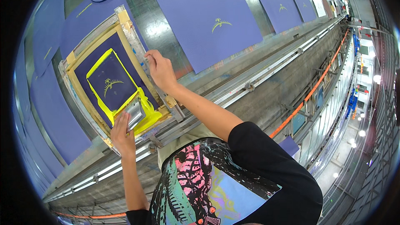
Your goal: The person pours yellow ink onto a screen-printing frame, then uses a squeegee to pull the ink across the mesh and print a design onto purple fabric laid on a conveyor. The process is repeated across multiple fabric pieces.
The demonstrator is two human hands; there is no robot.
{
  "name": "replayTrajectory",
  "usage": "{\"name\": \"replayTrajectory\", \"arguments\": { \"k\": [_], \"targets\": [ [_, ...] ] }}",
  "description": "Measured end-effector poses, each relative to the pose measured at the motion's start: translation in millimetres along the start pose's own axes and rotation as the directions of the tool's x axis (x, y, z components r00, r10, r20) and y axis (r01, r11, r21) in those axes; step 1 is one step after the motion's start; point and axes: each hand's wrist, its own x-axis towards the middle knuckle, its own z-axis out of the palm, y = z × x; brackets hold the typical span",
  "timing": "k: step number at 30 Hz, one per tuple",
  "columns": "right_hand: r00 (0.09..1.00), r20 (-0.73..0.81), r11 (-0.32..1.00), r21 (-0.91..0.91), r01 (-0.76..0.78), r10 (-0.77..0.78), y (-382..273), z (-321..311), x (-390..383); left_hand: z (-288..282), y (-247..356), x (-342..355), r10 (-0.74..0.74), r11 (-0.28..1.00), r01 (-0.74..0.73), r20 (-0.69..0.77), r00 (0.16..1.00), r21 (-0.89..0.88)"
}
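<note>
A wooden-edged screen frame (131,36) lies at a slant on the counter (155,21), over a purple sheet mostly hidden beneath it. Inside the frame's near end, the person's left hand (122,134) grips a grey metal-backed scraper (136,114) by its left end; the palm and the scraper's lower edge are hidden. Bright yellow ink (149,119) pools around the scraper and outlines a rectangle inside the frame, with a crown-like motif (111,86) within it. The right hand (161,71) is at the frame's right rail, fingers curled; whether they clasp the rail or merely rest there cannot be told, since the back of the hand covers the contact. To the frame's right, a large purple sheet (204,18) bears a small yellow motif, its far edge cut off by the view. Sheets left of the frame bend into the dark rim, their markings hard to make out.
</note>
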Motion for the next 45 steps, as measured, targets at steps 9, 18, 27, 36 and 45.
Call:
{"name": "replayTrajectory", "arguments": {
  "k": [9,18,27,36,45],
  "targets": [
    [0.999,-0.012,0.993,-0.107,0.051,-0.053,3,9,7,10,-20,-66,0.125,0.987,-0.120,-0.037,0.992,0.107],
    [0.998,0.038,0.975,-0.216,-0.049,0.058,-11,4,9,-67,-40,138,-0.057,0.997,0.054,0.046,0.997,0.058],
    [0.996,0.046,0.988,-0.141,-0.066,0.074,-7,8,8,-37,-46,130,0.156,0.960,-0.116,-0.143,0.977,0.253],
    [0.981,0.077,0.971,-0.173,-0.165,0.180,-11,4,10,-30,-54,71,0.155,0.984,-0.142,-0.124,0.980,0.104],
    [0.994,0.080,0.986,-0.152,-0.066,0.079,-12,9,7,-69,-61,215,-0.080,0.969,0.088,-0.044,0.996,0.230]
  ]
}}
